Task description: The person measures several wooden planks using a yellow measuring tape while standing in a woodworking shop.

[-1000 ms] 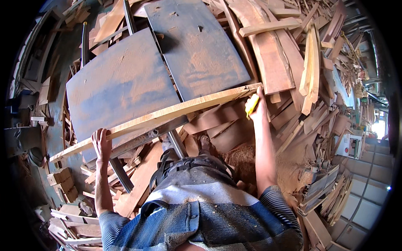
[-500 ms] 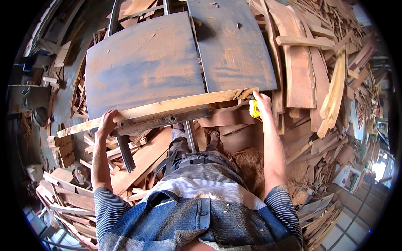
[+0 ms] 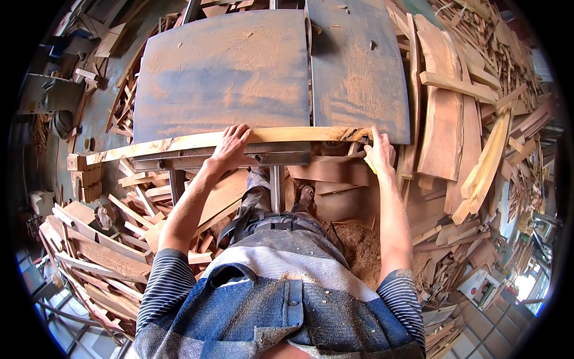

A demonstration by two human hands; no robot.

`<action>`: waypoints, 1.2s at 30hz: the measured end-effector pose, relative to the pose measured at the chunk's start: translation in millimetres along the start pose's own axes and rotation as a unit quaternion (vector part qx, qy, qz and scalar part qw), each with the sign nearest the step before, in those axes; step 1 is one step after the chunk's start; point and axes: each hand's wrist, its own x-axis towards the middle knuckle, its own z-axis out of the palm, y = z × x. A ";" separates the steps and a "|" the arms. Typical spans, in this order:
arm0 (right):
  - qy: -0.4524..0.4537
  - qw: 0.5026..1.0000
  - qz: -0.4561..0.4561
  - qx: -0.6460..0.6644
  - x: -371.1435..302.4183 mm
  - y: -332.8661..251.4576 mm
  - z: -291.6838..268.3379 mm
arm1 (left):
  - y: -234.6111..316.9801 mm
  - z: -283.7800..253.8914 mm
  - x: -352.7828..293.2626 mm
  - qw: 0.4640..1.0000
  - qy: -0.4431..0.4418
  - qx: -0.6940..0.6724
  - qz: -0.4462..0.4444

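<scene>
A long, narrow wooden plank (image 3: 275, 134) lies across the near edge of the dusty metal machine table (image 3: 221, 90), its left end sticking out past the table. My left hand (image 3: 232, 147) is closed over the plank near its middle, fingers across the top and thumb on the near side. At the plank's right end, beside a dark, cracked patch in the wood, is my right hand (image 3: 381, 152), its fingers bent around a yellow tape measure (image 3: 371, 164). Most of the tape measure is hidden by that hand, and a fingertip touches the plank's end.
A second metal panel (image 3: 359, 78) adjoins the table across a narrow gap. Wide boards (image 3: 439, 107) and loose timber are piled on the right. Offcuts (image 3: 143, 209) litter the floor at left, near stacked blocks (image 3: 86, 178). Sawdust (image 3: 362, 245) is heaped by my feet.
My left hand has slid right along the plank, from near its left part to its middle. My right hand has turned, covering more of the tape measure. The whole view has shifted slightly.
</scene>
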 end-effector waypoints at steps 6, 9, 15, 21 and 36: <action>-0.079 0.991 -0.095 -0.061 -14.1 -13.0 -0.9 | -19.4 22.8 -32.3 0.997 0.022 0.014 -0.066; -0.052 0.993 -0.106 -0.028 -22.8 -19.6 5.8 | -21.1 27.5 -39.7 0.996 0.068 0.026 -0.059; -0.042 0.991 -0.126 0.014 -27.4 -28.1 9.5 | -26.2 31.2 -43.9 0.992 0.102 0.046 -0.061; -0.019 0.989 -0.143 0.015 -21.5 -28.2 15.4 | -29.9 24.5 -33.9 0.988 0.105 0.071 -0.091; -0.019 0.989 -0.147 -0.026 94.1 -69.9 8.8 | -95.7 4.9 61.8 0.974 0.116 0.129 -0.143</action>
